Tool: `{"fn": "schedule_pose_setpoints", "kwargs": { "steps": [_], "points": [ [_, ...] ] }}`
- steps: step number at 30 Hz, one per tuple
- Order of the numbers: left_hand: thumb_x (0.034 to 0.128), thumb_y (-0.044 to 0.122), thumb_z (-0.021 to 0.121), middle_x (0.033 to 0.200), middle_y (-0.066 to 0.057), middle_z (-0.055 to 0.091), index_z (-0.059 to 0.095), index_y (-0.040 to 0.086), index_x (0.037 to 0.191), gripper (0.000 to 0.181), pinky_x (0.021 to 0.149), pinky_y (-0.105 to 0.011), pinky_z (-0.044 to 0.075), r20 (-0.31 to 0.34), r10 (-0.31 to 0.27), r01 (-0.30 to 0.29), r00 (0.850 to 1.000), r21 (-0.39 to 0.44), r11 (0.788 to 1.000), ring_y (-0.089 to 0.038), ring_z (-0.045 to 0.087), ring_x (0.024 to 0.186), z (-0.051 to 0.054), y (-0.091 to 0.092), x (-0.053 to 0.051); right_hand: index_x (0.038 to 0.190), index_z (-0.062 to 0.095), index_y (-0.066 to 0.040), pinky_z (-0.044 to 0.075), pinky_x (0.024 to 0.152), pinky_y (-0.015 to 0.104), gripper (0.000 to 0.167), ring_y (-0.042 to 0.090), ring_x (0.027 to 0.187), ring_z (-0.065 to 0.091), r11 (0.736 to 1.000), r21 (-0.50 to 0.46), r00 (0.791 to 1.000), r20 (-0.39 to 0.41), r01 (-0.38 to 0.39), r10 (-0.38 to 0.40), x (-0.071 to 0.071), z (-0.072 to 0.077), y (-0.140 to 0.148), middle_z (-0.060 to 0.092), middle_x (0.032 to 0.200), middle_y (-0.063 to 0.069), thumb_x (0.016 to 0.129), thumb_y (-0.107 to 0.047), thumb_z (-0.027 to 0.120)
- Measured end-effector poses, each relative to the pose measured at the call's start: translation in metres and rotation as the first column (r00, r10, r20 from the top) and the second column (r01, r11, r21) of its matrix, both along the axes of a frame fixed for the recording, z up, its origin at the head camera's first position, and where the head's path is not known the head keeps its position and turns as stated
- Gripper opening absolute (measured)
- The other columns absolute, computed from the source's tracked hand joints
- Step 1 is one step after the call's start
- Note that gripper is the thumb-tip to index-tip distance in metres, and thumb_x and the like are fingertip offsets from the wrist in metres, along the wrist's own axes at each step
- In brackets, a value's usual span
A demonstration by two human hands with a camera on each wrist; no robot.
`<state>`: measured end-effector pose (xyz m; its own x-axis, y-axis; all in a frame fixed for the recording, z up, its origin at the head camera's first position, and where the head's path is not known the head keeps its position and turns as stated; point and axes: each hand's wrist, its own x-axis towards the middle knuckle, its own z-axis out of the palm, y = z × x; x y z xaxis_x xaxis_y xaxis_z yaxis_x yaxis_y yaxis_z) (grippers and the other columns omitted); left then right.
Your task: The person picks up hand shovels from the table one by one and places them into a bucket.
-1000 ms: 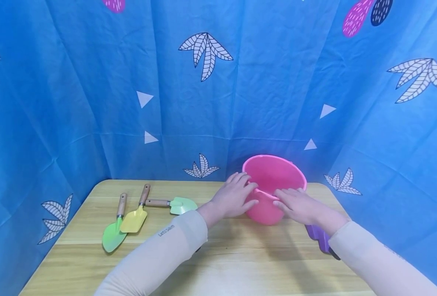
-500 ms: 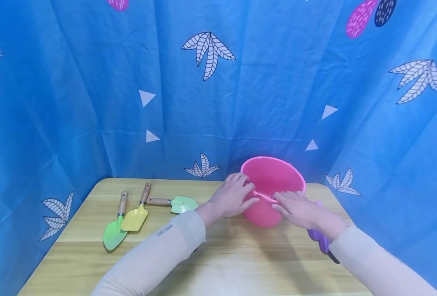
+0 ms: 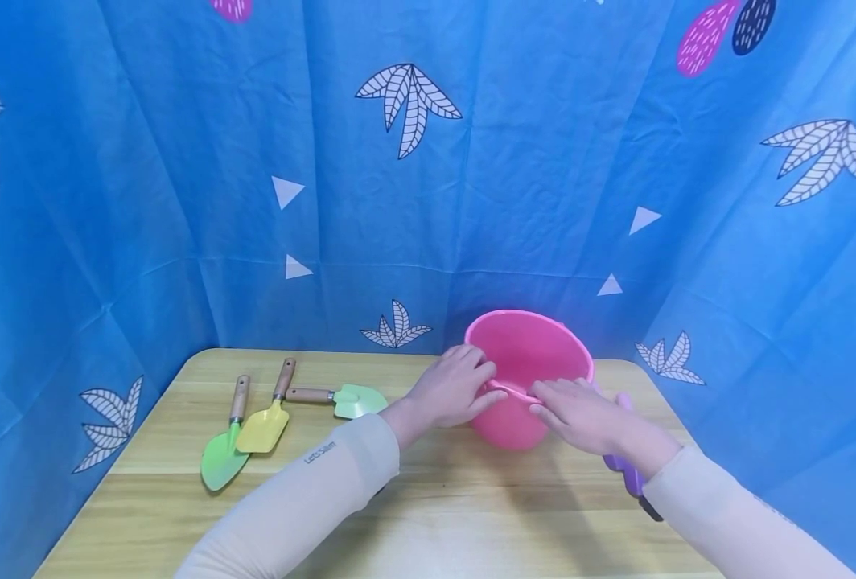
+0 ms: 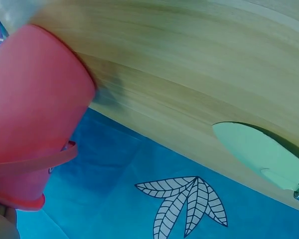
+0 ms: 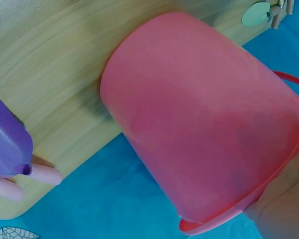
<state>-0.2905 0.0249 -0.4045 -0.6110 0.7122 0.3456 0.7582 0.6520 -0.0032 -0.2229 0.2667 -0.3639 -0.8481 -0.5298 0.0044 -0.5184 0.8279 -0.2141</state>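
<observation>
A pink bucket [image 3: 532, 346] stands at the back right of the table, its mouth upward. My left hand [image 3: 446, 390] grips the left part of its near rim, fingers over the edge and thumb outside. On the right part of that rim my right hand [image 3: 580, 414] holds in the same way. Between the hands a short stretch of rim shows. In the left wrist view the bucket's band-like handle [image 4: 35, 163] hangs against its side. The right wrist view shows the bucket's outer wall [image 5: 199, 119] close up, with part of my right hand [image 5: 286, 199] at the rim.
Left on the wooden table [image 3: 471, 523] lie a green trowel [image 3: 224, 460], a yellow shovel [image 3: 264, 429] touching it, and a pale green shovel [image 3: 359, 400]. A purple object [image 3: 627, 474] with lilac knobs lies by my right forearm. A blue curtain [image 3: 544, 161] surrounds the table.
The bucket has shifted slightly left and toward me, with both hands keeping hold of its rim. More of the purple object shows beside my right hand. The tools have not moved.
</observation>
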Motion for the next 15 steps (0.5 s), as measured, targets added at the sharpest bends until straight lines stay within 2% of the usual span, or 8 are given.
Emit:
{"fn": "schedule_pose_setpoints", "kwargs": {
  "steps": [6, 15],
  "points": [
    [0.101, 0.054, 0.046, 0.1, 0.004, 0.05, 0.058, 0.02, 0.103, 0.036, 0.101, -0.034, 0.039, -0.028, -0.011, 0.011, 1.0, -0.006, 1.0, -0.013, 0.046, 0.101, 0.0008, -0.0011, 0.0012, 0.103, 0.051, -0.034, 0.042, 0.088, 0.045, 0.025, 0.007, 0.091, 0.05, 1.0, -0.002, 1.0, -0.005, -0.007, 0.007, 0.0024, -0.0003, -0.0009, 0.049, 0.085, -0.019, 0.103, -0.056, 0.039],
    [0.1057, 0.046, 0.037, 0.102, 0.006, 0.054, 0.058, 0.02, 0.106, 0.034, 0.104, -0.035, 0.036, -0.031, -0.026, 0.026, 0.999, -0.028, 0.999, -0.013, 0.046, 0.105, 0.0007, -0.0035, 0.0019, 0.103, 0.051, -0.033, 0.042, 0.09, 0.045, 0.031, 0.007, 0.093, 0.051, 1.0, 0.008, 1.0, -0.021, -0.022, 0.023, 0.0042, -0.0021, -0.0016, 0.049, 0.086, -0.019, 0.103, -0.059, 0.033]
  ]
}}
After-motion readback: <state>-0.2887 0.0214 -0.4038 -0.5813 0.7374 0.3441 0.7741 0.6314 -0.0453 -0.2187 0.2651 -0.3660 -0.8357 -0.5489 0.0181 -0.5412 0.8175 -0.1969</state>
